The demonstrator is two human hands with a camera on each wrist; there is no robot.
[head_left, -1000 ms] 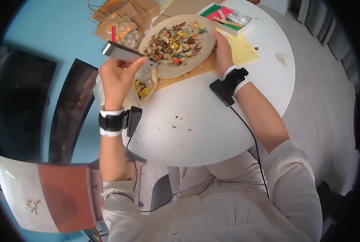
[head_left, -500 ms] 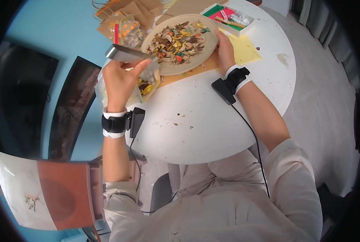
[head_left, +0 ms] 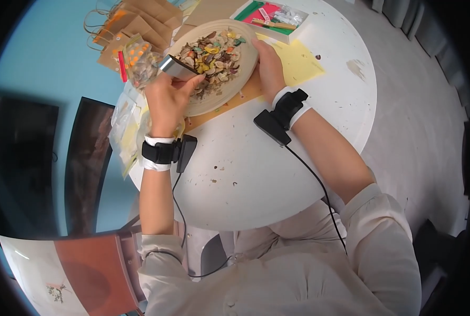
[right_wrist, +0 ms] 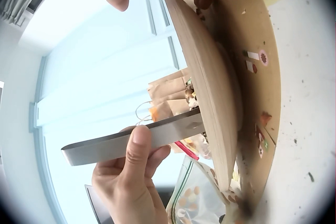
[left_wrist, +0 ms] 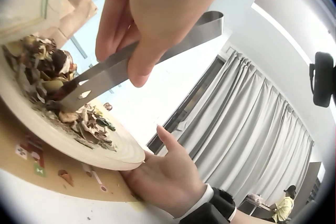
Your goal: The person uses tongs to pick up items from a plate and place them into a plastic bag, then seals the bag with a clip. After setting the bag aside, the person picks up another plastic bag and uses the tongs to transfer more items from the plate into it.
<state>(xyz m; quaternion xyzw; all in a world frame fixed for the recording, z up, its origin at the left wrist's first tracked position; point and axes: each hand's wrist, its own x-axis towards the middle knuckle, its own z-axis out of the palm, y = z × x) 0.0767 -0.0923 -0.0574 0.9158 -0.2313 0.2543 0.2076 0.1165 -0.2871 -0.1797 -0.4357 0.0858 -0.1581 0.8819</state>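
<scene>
My left hand [head_left: 166, 105] pinches metal tongs [left_wrist: 110, 74] between thumb and fingers. Their tips reach into dried petals and flakes, like potpourri [head_left: 216, 58], heaped on a pale round wooden plate [head_left: 206, 108]. My right hand [head_left: 269, 66] holds the plate at its right rim, fingers beneath the edge. Its thumb stands up beside the rim in the left wrist view. The plate is tilted, its right edge raised over an orange-brown sheet [right_wrist: 268, 98]. Below the plate's left side is a clear zip bag [right_wrist: 197, 195], partly hidden behind my left hand in the head view.
Brown paper bags [head_left: 142, 29] and an orange-dotted clear pouch [head_left: 140, 63] with a red strip lie at the back left. Behind the plate is an open box [head_left: 285, 36] of small items. A yellow sheet [head_left: 298, 63] lies at right; crumbs dot the white table [head_left: 266, 158].
The tongs have moved rightward from the plate's left edge into the petals. The plate leans more to the left, its right side higher. The head view has shifted slightly.
</scene>
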